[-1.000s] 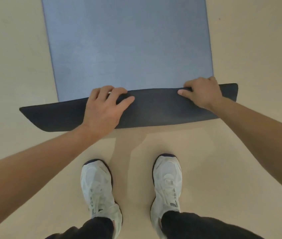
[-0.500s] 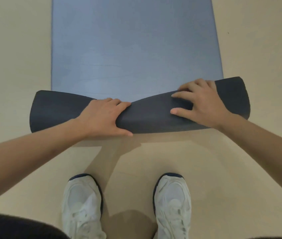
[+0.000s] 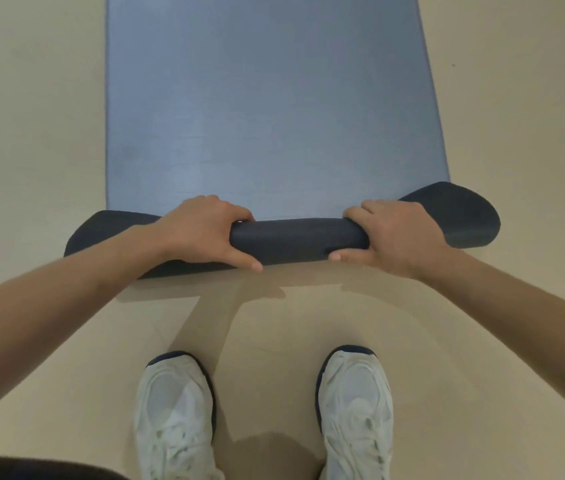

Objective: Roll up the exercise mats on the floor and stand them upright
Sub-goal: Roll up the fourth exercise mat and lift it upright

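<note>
Gripping the rolled end of a blue exercise mat (image 3: 267, 98), both hands are clamped right on the roll. Left hand (image 3: 201, 230) has its fingers curled over the far side of the dark roll (image 3: 296, 239) with the thumb stretched along the near side, so the roll is pinched between them. Right hand (image 3: 395, 233) does pretty much the mirror of that: fingers hooked over the top, thumb pointing inward along the near edge, knuckles bent tight.

Between the two hands the roll looks snug and narrow, a proper tube. Outside the hands it's way looser: the right end flares out wide and sort of flat, and the left end also spreads out past the wrist, so the whole thing is tight in the middle and floppy at both tips. The dark side is the mat's underside; the top face is the lighter blue.

The rest of the mat lies flat on the beige floor (image 3: 25, 133), running straight away from the person and out of the top of the view. The roll sits across its near end. Just behind it, two white sneakers (image 3: 353, 410) with dark trim stand apart on the floor, toes pointing at the roll but not touching it. Bare forearms come in from both lower corners.
</note>
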`<state>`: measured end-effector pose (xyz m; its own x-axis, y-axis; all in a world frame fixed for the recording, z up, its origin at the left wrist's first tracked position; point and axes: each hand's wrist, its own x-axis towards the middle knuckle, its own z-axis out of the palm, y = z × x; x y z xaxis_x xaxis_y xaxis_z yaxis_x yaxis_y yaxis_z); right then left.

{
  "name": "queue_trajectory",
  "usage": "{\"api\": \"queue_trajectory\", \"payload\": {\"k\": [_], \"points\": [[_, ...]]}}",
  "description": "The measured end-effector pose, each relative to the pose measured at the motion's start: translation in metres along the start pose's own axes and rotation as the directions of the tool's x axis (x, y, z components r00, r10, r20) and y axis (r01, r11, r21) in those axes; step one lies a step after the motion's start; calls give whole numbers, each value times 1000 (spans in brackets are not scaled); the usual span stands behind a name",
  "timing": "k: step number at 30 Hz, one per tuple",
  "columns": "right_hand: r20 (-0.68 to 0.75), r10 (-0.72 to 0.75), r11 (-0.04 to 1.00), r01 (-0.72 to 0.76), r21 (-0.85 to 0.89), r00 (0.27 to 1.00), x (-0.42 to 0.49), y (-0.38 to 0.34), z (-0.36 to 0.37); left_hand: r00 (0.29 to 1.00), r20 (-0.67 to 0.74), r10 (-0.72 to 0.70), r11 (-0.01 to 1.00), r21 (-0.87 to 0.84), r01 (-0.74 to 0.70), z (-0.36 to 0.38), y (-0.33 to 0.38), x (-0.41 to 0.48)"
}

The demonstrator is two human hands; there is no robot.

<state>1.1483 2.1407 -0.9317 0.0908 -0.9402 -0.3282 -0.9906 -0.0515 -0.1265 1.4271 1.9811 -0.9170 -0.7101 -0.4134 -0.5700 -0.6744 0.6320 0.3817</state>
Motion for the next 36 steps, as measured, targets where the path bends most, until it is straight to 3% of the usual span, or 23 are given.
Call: {"api": "queue_trajectory", "payload": {"k": [6,10,12,14,16,20,24,27,29,33,36], "points": [[51,-3,999,2,34,999,44,11,-31,991,-109,-79,995,-70,71,-12,-16,10],[187,68,989,-91,117,980,79,20,-47,973,-214,-92,977,168,129,-29,-21,15],[236,92,981,-128,145,968,95,25,-50,922,-387,3,968,232,95,-25,-17,11],[270,96,976,-143,162,958,109,30,-50,793,-584,171,958,285,4,-8,-10,1],[299,92,975,-147,165,950,120,32,-49,728,-641,241,938,346,-7,15,-6,-7],[304,131,977,-176,123,944,133,37,-45,853,-504,137,900,424,106,41,-12,-11],[254,192,967,-226,113,948,139,43,-39,894,-430,125,899,430,81,26,-24,11],[131,243,962,-256,94,961,140,47,-36,918,-372,134,920,391,24,8,-37,29],[-23,251,964,-248,99,968,138,48,-37,932,-340,129,945,327,-11,-3,-44,38],[-323,141,975,-74,211,936,116,30,-36,962,-254,102,985,161,-62,-26,-57,55],[-360,19,999,-4,41,933,90,18,-18,973,-219,77,997,11,-77,-40,-67,66]]}}
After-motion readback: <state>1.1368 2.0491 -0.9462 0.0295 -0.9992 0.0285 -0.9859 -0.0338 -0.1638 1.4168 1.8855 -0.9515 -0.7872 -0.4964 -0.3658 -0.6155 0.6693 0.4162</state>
